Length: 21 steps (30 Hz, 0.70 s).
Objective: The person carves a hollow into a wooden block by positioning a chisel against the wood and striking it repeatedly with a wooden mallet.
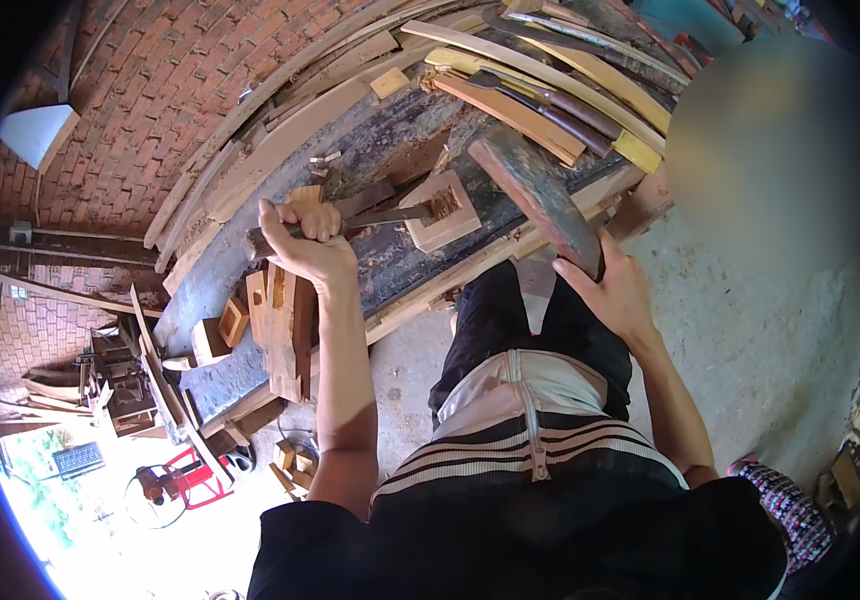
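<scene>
Amid boards (pixel 295 139) and blocks (pixel 233 322) — left hand (pixel 308 242) grips chisel (pixel 388 217), right hand (pixel 617 290) wooden bar (pixel 538 198).

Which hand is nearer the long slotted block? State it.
Left. The left hand, gripping a chisel, is close by the far end of the slotted block; the right hand, holding a wooden bar, is well off to its right.

The bench (pixel 390 277), dark-topped with a pale near edge, carries a holed block (pixel 447 232) close to the middle of that edge. Planks (pixel 285 142) line its far edge, a small block (pixel 388 82) by them. Toward the right end lie strips (pixel 515 120) and chisels (pixel 582 131); toward the left, a hollow block (pixel 234 321).
</scene>
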### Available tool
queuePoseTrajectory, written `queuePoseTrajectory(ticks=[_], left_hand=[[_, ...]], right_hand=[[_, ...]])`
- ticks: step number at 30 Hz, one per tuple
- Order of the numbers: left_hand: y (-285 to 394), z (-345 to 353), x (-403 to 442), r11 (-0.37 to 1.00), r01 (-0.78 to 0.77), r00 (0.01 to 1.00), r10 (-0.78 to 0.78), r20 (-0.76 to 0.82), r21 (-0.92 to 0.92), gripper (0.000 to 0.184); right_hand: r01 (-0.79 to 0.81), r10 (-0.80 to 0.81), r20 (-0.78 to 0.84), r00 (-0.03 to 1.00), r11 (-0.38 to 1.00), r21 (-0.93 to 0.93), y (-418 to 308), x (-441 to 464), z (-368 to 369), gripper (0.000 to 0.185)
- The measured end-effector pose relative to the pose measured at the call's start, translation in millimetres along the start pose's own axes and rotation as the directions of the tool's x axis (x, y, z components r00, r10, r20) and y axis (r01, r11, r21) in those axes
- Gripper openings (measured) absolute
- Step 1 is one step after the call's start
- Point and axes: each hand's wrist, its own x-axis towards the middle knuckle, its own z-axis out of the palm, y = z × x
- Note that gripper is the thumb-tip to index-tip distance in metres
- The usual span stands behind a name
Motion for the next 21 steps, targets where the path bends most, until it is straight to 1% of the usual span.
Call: queuePoseTrajectory(ticks=[1,3,4,5,6,7,8,9,10,11,12,13,14,15,16,17,19,20,21], left_hand=[[0,2,-1,1.0,0.006,1.0,-0.005,-0.026,0.011,0.037],[1,6,-5,1.0,-0.023,1.0,0.023,0.001,0.014,0.037],[2,6,-7,0.997,-0.065,0.997,0.063,0.05,0.042,0.037],[2,6,-8,0.991,-0.111,0.99,0.103,0.099,0.069,0.038],[0,8,-8,0.991,-0.114,0.99,0.107,0.096,0.068,0.038],[-3,11,-8,0.987,-0.153,0.987,0.15,0.06,0.058,0.036],[-4,11,-6,0.98,-0.192,0.981,0.191,0.027,0.05,0.037],[-4,9,-5,0.98,-0.193,0.981,0.192,0.029,0.054,0.037],[-6,6,-5,0.989,-0.143,0.988,0.141,0.063,0.029,0.034],[-9,3,-5,0.996,-0.092,0.991,0.091,0.1,0.005,0.031],[-24,-8,-3,0.997,-0.071,0.997,0.072,0.017,-0.043,0.017],[-28,-11,-3,0.996,-0.074,0.997,0.075,0.023,-0.043,0.017],[-32,-14,-3,0.996,-0.091,0.993,0.09,0.07,0.014,0.019],[-37,-16,-4,0.992,-0.11,0.988,0.102,0.118,0.069,0.028],[-41,-16,-7,0.984,-0.131,0.98,0.11,0.166,0.123,0.039],[-39,-10,-11,0.972,-0.153,0.971,0.115,0.212,0.177,0.051],[-29,12,-22,0.87,-0.341,0.938,0.291,0.188,0.357,0.044],[-24,27,-30,0.947,-0.228,0.974,0.224,0.043,0.228,0.043],[-18,28,-35,0.922,-0.212,0.974,0.173,0.146,0.325,0.053]], right_hand=[[0.005,-0.005,-0.002,1.0,1.0,-0.002,-7,7,1,0.06],[0.105,-0.109,0.03,0.994,0.989,0.106,-33,24,-4,0.058],[0.107,-0.111,0.029,0.993,0.989,0.101,-47,32,-8,0.058],[0.207,-0.209,0.002,0.978,0.966,0.153,-63,42,-12,0.059],[0.305,-0.305,-0.028,0.952,0.93,0.204,-80,50,-15,0.059],[0.309,-0.311,-0.025,0.95,0.928,0.207,-94,58,-17,0.059],[0.408,-0.409,-0.05,0.911,0.879,0.249,-108,65,-19,0.059],[0.498,-0.497,-0.081,0.864,0.819,0.285,-122,68,-21,0.058],[0.494,-0.493,-0.082,0.866,0.821,0.287,-137,68,-25,0.058],[0.532,-0.547,-0.043,0.836,0.789,0.308,-153,68,-30,0.057],[0.57,-0.601,-0.009,0.799,0.753,0.329,-166,70,-34,0.056],[0.572,-0.601,-0.016,0.799,0.751,0.331,-175,71,-37,0.056],[0.638,-0.662,0.05,0.748,0.738,0.22,-183,74,-40,0.058],[0.7,-0.708,0.125,0.695,0.706,0.109,-191,77,-45,0.06],[0.698,-0.666,0.249,0.703,0.714,-0.058,-198,80,-51,0.056],[0.697,-0.667,0.246,0.703,0.714,-0.057,-199,88,-53,0.056],[0.805,-0.787,0.202,0.583,0.524,-0.278,-198,103,-58,0.051],[0.78,-0.724,0.29,0.625,0.586,-0.22,-210,100,-71,0.045],[0.775,-0.716,0.296,0.632,0.587,-0.234,-218,96,-80,0.045]])
